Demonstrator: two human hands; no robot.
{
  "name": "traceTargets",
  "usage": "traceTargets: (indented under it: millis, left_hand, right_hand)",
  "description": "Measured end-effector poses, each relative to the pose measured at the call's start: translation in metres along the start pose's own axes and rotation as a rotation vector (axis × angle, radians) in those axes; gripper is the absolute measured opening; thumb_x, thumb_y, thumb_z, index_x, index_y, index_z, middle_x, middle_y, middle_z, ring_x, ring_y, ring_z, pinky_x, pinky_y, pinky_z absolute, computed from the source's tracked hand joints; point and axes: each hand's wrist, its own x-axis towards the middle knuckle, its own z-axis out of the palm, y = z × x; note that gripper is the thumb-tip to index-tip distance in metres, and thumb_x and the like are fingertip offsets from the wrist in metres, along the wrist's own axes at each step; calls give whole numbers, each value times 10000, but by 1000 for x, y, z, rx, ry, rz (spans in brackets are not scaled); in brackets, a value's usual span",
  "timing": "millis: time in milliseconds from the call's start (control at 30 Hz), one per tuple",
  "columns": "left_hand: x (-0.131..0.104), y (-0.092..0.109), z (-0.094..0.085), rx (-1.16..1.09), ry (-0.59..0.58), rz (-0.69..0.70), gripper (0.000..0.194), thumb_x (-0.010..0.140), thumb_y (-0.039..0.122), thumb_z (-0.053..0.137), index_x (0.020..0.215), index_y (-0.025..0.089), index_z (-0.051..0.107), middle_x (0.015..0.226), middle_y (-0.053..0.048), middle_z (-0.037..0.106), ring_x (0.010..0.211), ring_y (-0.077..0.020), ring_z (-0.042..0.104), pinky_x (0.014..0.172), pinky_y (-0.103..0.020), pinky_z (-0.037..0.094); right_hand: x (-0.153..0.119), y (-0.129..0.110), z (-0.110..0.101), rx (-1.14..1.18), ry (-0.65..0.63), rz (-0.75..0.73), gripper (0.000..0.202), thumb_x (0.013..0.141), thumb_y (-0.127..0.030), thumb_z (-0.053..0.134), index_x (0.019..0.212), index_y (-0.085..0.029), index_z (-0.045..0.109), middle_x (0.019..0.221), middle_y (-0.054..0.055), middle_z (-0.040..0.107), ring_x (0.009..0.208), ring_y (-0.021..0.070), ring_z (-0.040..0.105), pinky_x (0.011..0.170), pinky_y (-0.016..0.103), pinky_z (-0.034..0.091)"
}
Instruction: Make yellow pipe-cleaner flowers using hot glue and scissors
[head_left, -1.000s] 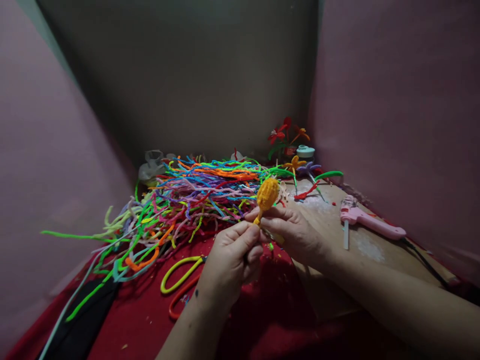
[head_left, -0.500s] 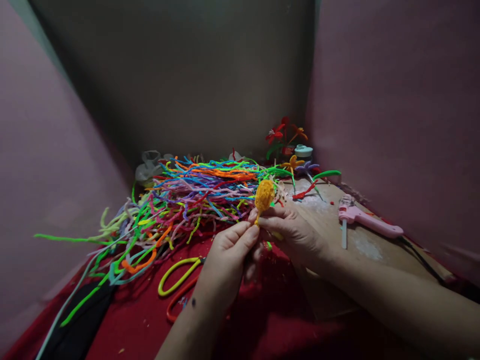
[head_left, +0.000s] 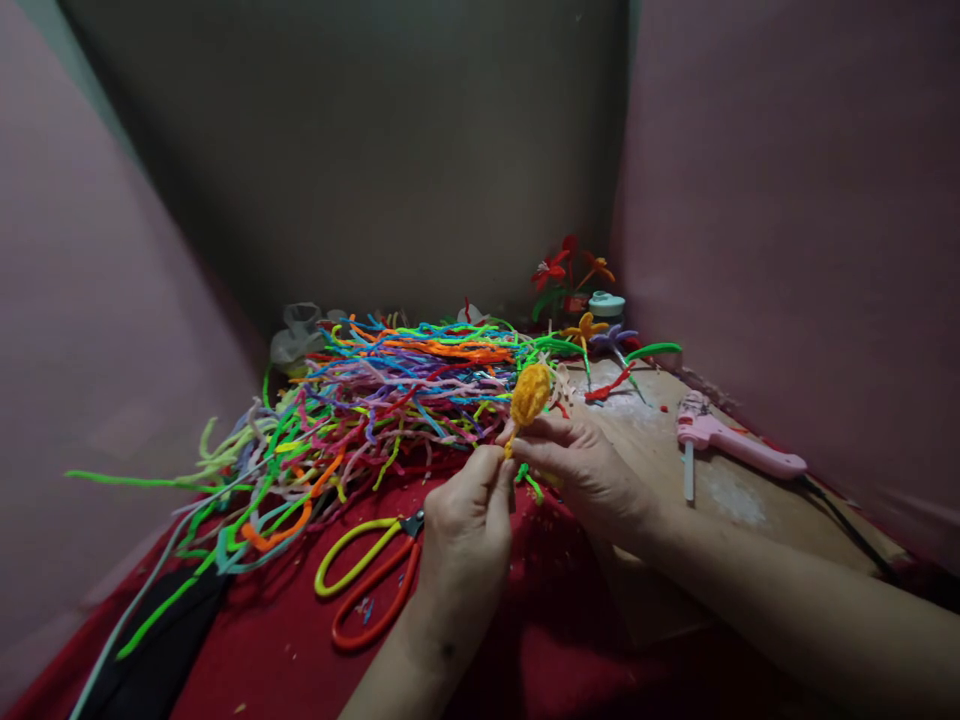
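Note:
A fuzzy yellow-orange pipe cleaner (head_left: 531, 394), bent into a rounded petal-like loop with a twisted lower end, stands upright between my two hands. My left hand (head_left: 469, 520) pinches the twisted end from below, its fingers closed. From the right, my right hand (head_left: 581, 465) grips the same piece just under the loop, thumb and fingertips pressed together. Below the right hand, bits of bright green pipe cleaner (head_left: 532, 485) show. Scissors (head_left: 375, 585) with one yellow and one red handle lie left of my left wrist; their blades are hidden behind it.
A big pile of many-coloured pipe cleaners (head_left: 420, 380) spreads across the back left. On the brown board (head_left: 660, 400) at right rests a pink glue gun (head_left: 739, 442) with a cord. Finished flowers (head_left: 574, 265) and a jar with a pale lid (head_left: 606, 304) stand behind.
My left hand has turned and shifted slightly right, uncovering more of the scissors. The yellow loop has tilted and turned a little; both hands keep hold of it.

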Motion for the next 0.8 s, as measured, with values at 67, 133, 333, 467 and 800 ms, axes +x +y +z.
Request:
traceTargets:
  millis: [67, 133, 333, 467, 800]
  left_hand:
    - [1, 2, -2, -108, -33, -79, 174, 852, 277, 486, 744, 195, 596, 574, 39, 427, 518, -101, 367, 528, -199, 310]
    - [2, 3, -3, -166, -29, -117, 181, 837, 288, 510, 705, 195, 591, 563, 41, 410, 519, -101, 338, 521, -202, 295]
    - [3, 6, -2, -273, -12, -206, 195, 811, 292, 548, 660, 174, 584, 541, 42, 386, 504, -86, 320, 487, -197, 274]
    - [7, 7, -6, -595, -185, -447, 215, 793, 348, 582, 688, 161, 572, 494, 63, 386, 392, -38, 269, 381, -161, 204]
    - [10, 4, -11, -1117, -455, -618, 192, 795, 337, 584, 743, 153, 565, 448, 91, 389, 276, 3, 142, 280, -129, 215]
  right_hand:
    - [-1, 1, -1, -44, -14, -22, 63, 738, -269, 696, 781, -224, 701, 861, 6, 593, 862, 149, 523, 878, 333, 376]
    - [-3, 1, -1, -86, -28, -52, 126, 705, -267, 726, 826, -238, 705, 908, 12, 595, 904, 160, 515, 881, 337, 377]
    - [0, 2, -1, -38, -58, -32, 104, 756, -240, 672, 853, -224, 705, 874, 11, 612, 839, 146, 521, 854, 325, 378]
    - [6, 3, -4, 78, -86, 53, 64, 725, -236, 683, 746, -177, 691, 655, -26, 543, 596, 92, 440, 671, 271, 376]
    - [5, 0, -3, 172, -151, 117, 179, 667, -261, 737, 804, -147, 711, 632, -12, 574, 527, 63, 400, 506, 214, 281]
